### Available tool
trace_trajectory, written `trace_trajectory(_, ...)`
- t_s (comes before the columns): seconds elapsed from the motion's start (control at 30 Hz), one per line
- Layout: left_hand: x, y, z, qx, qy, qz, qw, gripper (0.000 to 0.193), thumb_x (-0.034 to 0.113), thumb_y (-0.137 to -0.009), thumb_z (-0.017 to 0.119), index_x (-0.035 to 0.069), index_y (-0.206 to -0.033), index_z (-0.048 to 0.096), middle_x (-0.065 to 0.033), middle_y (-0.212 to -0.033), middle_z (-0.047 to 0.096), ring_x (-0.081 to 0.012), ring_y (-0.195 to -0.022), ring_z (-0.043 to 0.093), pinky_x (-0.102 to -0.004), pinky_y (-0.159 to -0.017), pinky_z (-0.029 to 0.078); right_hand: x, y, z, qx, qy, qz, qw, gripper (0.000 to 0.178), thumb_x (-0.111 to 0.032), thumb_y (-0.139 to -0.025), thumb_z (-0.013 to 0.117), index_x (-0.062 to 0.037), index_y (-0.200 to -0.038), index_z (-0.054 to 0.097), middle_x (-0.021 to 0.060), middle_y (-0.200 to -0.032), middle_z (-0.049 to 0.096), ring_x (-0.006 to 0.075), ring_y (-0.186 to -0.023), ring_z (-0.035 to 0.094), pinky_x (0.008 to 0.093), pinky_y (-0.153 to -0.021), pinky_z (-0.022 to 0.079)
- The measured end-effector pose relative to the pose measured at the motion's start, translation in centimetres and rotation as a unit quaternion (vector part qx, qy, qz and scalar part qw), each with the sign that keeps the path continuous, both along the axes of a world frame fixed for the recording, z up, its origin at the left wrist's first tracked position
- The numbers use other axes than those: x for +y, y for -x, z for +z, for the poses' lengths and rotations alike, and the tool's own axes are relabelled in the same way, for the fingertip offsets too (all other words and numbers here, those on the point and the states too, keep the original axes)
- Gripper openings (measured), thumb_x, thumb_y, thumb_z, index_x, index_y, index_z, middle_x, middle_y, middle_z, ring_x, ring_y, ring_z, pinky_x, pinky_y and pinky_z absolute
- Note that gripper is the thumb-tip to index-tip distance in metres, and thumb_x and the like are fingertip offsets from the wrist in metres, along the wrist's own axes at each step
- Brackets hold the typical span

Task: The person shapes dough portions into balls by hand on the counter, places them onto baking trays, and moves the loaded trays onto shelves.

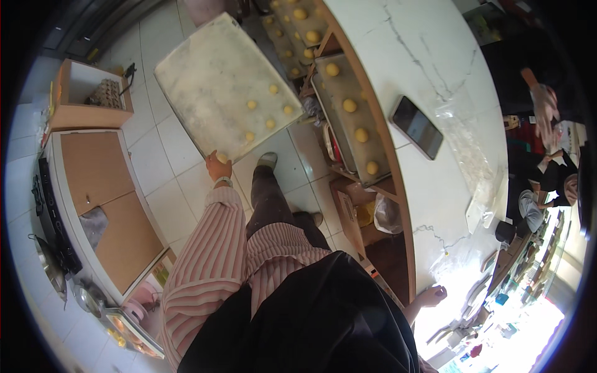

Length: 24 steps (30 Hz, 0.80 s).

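My left hand (219, 170), with a watch or bracelet at the wrist, reaches to the near corner of a large pale tray (205, 68). Its fingers are closed round a yellow dough ball (222, 157) at the tray's edge. Several more dough balls (251, 104) sit spaced apart on the right part of that tray. At the right, beside the white counter, my right hand (430, 296) shows past the dark cloth over my body. Its fingers look curled, and glare hides whatever is in them.
Further trays of dough balls (349, 105) stand in the shelf under the marble-patterned counter (429, 56). A phone (416, 127) and clear plastic wrap (469, 155) lie on top. Egg trays (107, 93) sit in a wooden box above a cabinet (93, 168) at the left. Another person's hand (546, 118) appears far right.
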<state>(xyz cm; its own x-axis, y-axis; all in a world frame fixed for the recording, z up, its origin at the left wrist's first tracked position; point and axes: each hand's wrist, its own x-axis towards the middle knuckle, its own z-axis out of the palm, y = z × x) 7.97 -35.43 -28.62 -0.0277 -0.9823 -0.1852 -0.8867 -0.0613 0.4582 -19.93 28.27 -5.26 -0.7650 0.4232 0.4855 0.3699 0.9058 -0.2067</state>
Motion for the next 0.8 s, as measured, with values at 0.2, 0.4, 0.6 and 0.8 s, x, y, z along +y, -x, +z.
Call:
trace_trajectory(0.2, 3.3, 2.6, 3.9, 0.066, 0.03, 0.016, 0.997, 0.048, 0.012, -0.065, 0.069, 0.007, -0.11, 0.054, -0.0172, -0.112, 0.05, -0.0308, -0.105, 0.049, -0.0377, -0.089, 0.042, -1.9, -0.9, 1.0, 0.006, 0.086, 0.067, 0.994, 0.016, -0.024, -0.083, 0.052, -0.0109, -0.09, 0.057, 0.005, -0.072, 0.055, 0.0211, -0.059, 0.053, 0.0367, -0.053, 0.042)
trace_trajectory(0.4, 5.7, 12.0, 10.0, 0.411, 0.144, -0.001, 0.9, 0.022, 0.005, -0.07, 0.068, 0.003, -0.09, 0.061, -0.0083, -0.081, 0.061, -0.0179, -0.073, 0.059, -0.0279, -0.069, 0.048, -3.7, -1.7, 2.0, 0.007, 0.175, 0.196, 0.965, 0.014, -0.02, -0.083, 0.055, -0.0084, -0.091, 0.055, 0.0025, -0.065, 0.045, 0.0159, -0.058, 0.044, 0.0311, -0.053, 0.037)
trace_trajectory(0.6, 1.1, 29.2, 25.8, 0.56, 0.181, -0.185, 0.787, 0.013, 0.011, -0.076, 0.069, 0.0, -0.08, 0.064, -0.0054, -0.077, 0.065, -0.0119, -0.072, 0.06, -0.0239, -0.067, 0.047, -6.8, -0.7, 3.2, 0.028, 0.258, 0.166, 0.951, 0.015, -0.017, -0.083, 0.056, -0.0065, -0.093, 0.054, 0.0016, -0.064, 0.044, 0.0135, -0.059, 0.043, 0.0287, -0.054, 0.037)
trace_trajectory(0.8, -7.1, 50.1, 32.8, 0.455, 0.131, -0.406, 0.782, 0.034, 0.029, -0.077, 0.066, 0.0, -0.094, 0.063, -0.0148, -0.09, 0.064, -0.0233, -0.089, 0.061, -0.0324, -0.078, 0.047, -12.3, 2.4, 2.7, 0.053, 0.336, 0.144, 0.929, 0.012, -0.014, -0.083, 0.057, -0.0065, -0.091, 0.054, -0.0007, -0.064, 0.043, 0.009, -0.057, 0.04, 0.0241, -0.052, 0.035)
